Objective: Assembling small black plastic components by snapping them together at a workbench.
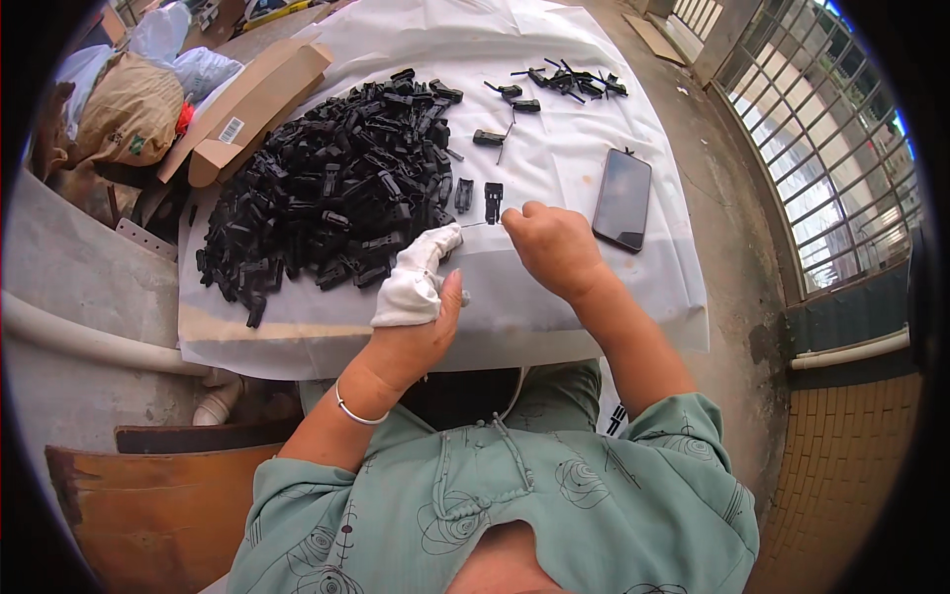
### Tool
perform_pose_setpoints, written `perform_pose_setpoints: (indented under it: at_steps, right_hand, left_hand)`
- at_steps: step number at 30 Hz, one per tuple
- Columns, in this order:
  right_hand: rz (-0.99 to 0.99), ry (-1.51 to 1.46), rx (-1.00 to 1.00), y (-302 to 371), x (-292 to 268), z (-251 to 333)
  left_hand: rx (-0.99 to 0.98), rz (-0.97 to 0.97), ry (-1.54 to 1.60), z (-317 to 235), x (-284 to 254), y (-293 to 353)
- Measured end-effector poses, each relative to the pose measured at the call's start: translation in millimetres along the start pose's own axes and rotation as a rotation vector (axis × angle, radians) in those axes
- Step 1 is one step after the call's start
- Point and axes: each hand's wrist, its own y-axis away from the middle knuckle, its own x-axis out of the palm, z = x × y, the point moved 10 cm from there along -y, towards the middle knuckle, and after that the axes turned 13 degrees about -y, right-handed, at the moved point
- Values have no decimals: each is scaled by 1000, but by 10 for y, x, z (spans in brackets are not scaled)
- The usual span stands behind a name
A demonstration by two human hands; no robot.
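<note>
My left hand (421, 287), its fingers wrapped in a white cloth glove and its thumb bare, is curled beside the pile's near right edge; what lies inside its grip is hidden. My right hand (549, 247) is bare and closed in a pinch. A thin metal rod (480, 225) spans the gap from the gloved fingertips to the right fingertips. Just beyond it, a black plastic clip-like part (493, 203) lies on the white sheet, close to the right fingers. Left of that part rests another black piece (464, 195).
A large heap of black plastic parts (336, 188) covers the left of the table's white sheet (554, 317). A cardboard box (247, 114) stands behind it. Several parts with thin strips (574, 81) lie far right, near one single part (488, 139). A phone (623, 198) rests at right.
</note>
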Motion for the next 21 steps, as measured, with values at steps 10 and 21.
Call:
perform_pose_setpoints:
  at_steps: [10,21]
  right_hand:
    - [-63,-413,-212,520,-547,639]
    - [-182,-1260,321,614,-266,241]
  left_hand:
    - [-489,263,434,85,466,32]
    - [-272,241,509,-306,286,122]
